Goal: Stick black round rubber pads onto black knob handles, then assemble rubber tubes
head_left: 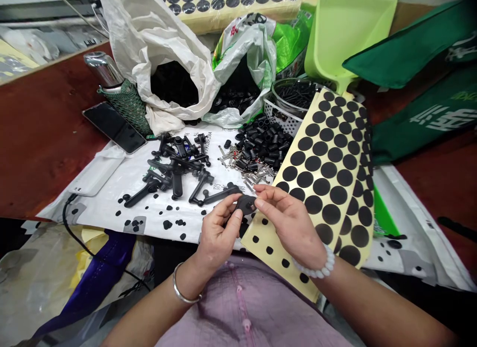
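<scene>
Left hand [219,230] pinches small rounded black plastic part [245,205]. Right hand [292,223] has fingertips at its edge, can't tell if gripping; glossy pale-yellow sheet of black discs [320,163] beneath.

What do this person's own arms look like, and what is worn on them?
Both the left forearm and right forearm are uncovered, with no sleeves in view and no gloves. The left wrist wears a plain, narrow silver-coloured bangle; the right wears a bracelet of round, pale beads. No cables show on either arm.

Two hands [219,233] [292,222], one phone [114,127], one bottle [104,69], one dustpan [346,34]
</scene>
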A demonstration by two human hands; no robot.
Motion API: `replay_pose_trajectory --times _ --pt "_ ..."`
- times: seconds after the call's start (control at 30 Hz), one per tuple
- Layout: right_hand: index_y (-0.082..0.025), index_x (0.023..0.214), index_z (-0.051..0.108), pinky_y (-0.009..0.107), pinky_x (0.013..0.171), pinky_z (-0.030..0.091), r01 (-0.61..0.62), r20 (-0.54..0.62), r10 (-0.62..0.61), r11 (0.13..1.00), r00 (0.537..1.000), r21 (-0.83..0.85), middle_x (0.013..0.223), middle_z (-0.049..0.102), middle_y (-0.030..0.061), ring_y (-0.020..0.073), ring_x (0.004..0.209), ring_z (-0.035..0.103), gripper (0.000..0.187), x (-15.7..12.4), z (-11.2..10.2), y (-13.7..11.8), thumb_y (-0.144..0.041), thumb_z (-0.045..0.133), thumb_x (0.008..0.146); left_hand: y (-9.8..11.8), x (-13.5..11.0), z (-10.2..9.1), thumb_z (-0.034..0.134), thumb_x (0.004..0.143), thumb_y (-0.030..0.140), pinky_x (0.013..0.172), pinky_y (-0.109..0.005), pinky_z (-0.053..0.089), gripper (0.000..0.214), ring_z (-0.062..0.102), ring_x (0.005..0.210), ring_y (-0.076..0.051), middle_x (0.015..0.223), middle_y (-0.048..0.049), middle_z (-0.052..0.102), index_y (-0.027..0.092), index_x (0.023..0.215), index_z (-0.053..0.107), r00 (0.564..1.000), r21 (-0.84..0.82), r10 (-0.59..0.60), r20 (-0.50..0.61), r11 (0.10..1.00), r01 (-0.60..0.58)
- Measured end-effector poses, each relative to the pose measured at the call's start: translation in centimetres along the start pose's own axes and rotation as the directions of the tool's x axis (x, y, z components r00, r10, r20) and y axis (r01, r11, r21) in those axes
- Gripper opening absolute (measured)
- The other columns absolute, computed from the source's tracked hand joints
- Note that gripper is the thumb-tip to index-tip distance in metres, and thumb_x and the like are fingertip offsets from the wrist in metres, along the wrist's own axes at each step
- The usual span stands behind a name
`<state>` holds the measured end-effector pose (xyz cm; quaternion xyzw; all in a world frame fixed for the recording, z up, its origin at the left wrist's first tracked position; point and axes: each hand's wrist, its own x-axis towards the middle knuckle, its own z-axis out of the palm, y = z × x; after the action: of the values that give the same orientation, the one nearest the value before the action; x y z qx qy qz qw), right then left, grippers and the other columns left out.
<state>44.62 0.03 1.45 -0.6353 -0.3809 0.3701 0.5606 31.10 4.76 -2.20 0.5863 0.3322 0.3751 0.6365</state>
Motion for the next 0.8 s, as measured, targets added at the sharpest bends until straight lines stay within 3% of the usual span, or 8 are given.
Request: replay_pose_trajectory --times 0.23,0.37,0.5,0.63,0.7,0.77,0.8 --pt "-0.02 0.077 0.056 0.038 0.089 0.038 0.04 -0.074 -0.045 0.997 0.996 -0.071 0.115 0.051 0.0081 0.0233 0.106 0.049 0.013 0.0 0.4 0.8 -0.031 0.06 0.075 -0.6 -0.1 -0.3 0.052 0.085 0.029 0.069 -0.025 0.051 0.035 0.061 0.084 -0.015 0.098 -0.0067 0.063 0.019 0.117 0.053 0.995 0.135 0.102 -0.009 0.986 -0.1" --pt "-0.022 0.095 0.049 0.035 0.077 0.044 0.029 -0.104 -0.033 0.999 0.994 -0.039 0.099 0.054 0.0039 0.0186 0.086 0.053 0.038 0.4 0.1 0.4 -0.033 0.071 0.066 -0.6 -0.1 -0.5 0.052 0.084 0.029 0.072 -0.027 0.051 0.033 0.061 0.082 -0.015 0.095 -0.0061 0.064 0.018 0.116 0.054 0.991 0.141 0.129 -0.021 0.982 -0.124" --pt "-0.021 0.084 0.054 0.026 0.058 0.043 -0.047 0.143 0.03 0.992 0.989 0.118 0.075 0.053 -0.0018 0.012 0.063 0.05 0.021 0.4 -0.1 -0.2 -0.035 0.065 0.074 -0.4 -0.3 -0.3 0.051 0.084 0.029 0.061 -0.022 0.05 0.033 0.06 0.068 -0.012 0.088 -0.0045 0.064 0.019 0.115 0.054 0.992 0.093 0.121 0.041 0.988 -0.124" --pt "-0.019 0.082 0.059 0.027 0.062 0.043 -0.135 0.279 0.074 0.969 0.957 0.206 0.068 0.056 -0.0015 0.0123 0.063 0.052 0.013 0.6 -0.4 -0.5 -0.032 0.058 0.08 0.2 -0.1 -0.8 0.052 0.083 0.033 0.039 -0.016 0.038 0.032 0.046 0.043 -0.005 0.072 -0.0018 0.062 0.016 0.111 0.057 0.998 0.016 0.029 0.053 0.999 -0.03" --pt "-0.02 0.087 0.061 0.03 0.069 0.045 -0.111 0.253 0.063 0.977 0.965 0.181 0.072 0.059 0.0004 0.0145 0.069 0.055 0.012 0.5 -0.8 -1.1 -0.03 0.058 0.081 0.4 0.3 -1.8 0.051 0.084 0.035 0.035 -0.017 0.034 0.034 0.04 0.037 -0.004 0.067 -0.0006 0.06 0.016 0.111 0.057 1.0 0.05 0.03 0.001 0.998 -0.03" --pt "-0.021 0.088 0.063 0.032 0.072 0.046 -0.016 0.2 -0.015 0.988 0.98 0.154 0.078 0.061 0.0025 0.017 0.076 0.057 0.011 -0.3 -1.4 -2.2 -0.028 0.059 0.081 0.7 1.2 -3.2 0.049 0.085 0.035 0.042 -0.019 0.04 0.035 0.047 0.043 -0.006 0.073 -0.0022 0.062 0.016 0.114 0.055 0.981 0.21 0.144 -0.13 0.971 -0.115" --pt "-0.022 0.087 0.064 0.033 0.073 0.047 0.031 0.19 -0.059 0.988 0.98 0.15 0.083 0.062 0.0036 0.0182 0.078 0.057 0.01 -1.0 -1.8 -2.7 -0.029 0.061 0.08 0.7 1.6 -4.0 0.049 0.085 0.034 0.05 -0.022 0.045 0.036 0.053 0.052 -0.009 0.079 -0.004 0.063 0.016 0.115 0.054 0.952 0.345 0.238 -0.194 0.925 -0.161"
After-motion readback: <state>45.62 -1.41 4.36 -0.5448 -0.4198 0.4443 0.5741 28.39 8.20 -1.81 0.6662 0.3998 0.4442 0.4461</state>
